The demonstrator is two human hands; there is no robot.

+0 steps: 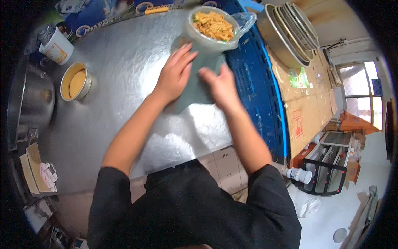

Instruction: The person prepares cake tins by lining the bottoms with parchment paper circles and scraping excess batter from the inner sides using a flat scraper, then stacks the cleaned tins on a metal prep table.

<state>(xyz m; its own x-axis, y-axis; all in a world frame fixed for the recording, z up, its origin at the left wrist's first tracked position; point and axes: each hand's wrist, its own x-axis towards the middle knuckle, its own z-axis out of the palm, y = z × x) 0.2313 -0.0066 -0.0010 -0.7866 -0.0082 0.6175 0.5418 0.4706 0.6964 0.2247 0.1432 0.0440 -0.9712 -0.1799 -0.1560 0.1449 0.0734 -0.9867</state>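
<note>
My left hand (176,74) is held over the metal tabletop (120,62), its fingers stretched forward and slightly apart, with nothing visible in it. Across a small gap, my right hand (222,87) is blurred; its thumb and a finger stand apart, and the other fingers are hard to see. Between and below the hands the surface looks dark green; I cannot tell whether that is a reflection or a thin sheet. Just beyond both hands stands a round bowl (192,33) lined with clear plastic, full of orange-brown food pieces (213,25) with bits of green.
A round tin (86,85) with a tan inside and a white tub (58,46) stand at the left. A large steel pot (39,97) is at the left edge. On the right, stacked round pans (286,33) rest on cardboard (304,97) beside a blue panel (253,79).
</note>
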